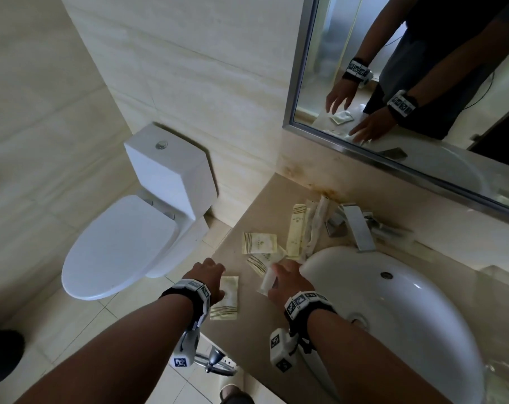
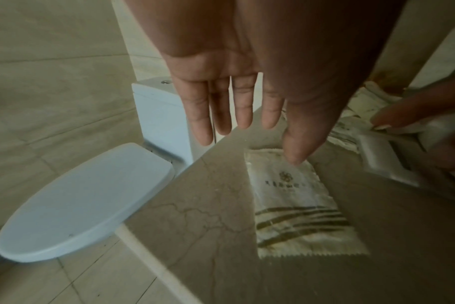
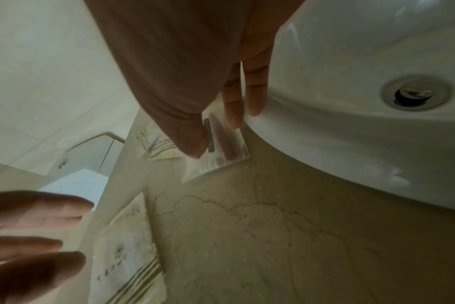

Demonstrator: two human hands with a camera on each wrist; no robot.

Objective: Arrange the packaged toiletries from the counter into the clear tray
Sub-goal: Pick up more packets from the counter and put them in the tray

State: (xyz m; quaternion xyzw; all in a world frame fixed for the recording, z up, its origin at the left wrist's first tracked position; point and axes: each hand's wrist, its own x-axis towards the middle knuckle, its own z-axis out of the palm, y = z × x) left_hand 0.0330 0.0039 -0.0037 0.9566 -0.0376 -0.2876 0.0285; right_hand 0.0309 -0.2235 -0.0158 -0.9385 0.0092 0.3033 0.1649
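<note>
Several cream packets with gold stripes lie on the beige counter [image 1: 252, 333] left of the sink. My left hand [image 1: 211, 272] hovers with straight fingers just above the nearest packet [image 1: 228, 298], holding nothing; the left wrist view shows that hand [image 2: 257, 144] over the packet [image 2: 299, 205]. My right hand [image 1: 279, 272] pinches a small clear plastic-wrapped item [image 1: 266, 281] beside the sink rim. In the right wrist view, thumb and fingers [image 3: 213, 139] grip this item [image 3: 221, 156], which has a dark strip inside. More packets [image 1: 259, 243] and a long one [image 1: 297, 231] lie farther back.
The white sink [image 1: 320, 258] takes up the counter's right side, with a chrome faucet [image 1: 358, 228] behind it. A toilet [image 1: 122, 249] stands on the floor to the left, below the counter edge. A mirror [image 1: 407, 83] hangs above the backsplash.
</note>
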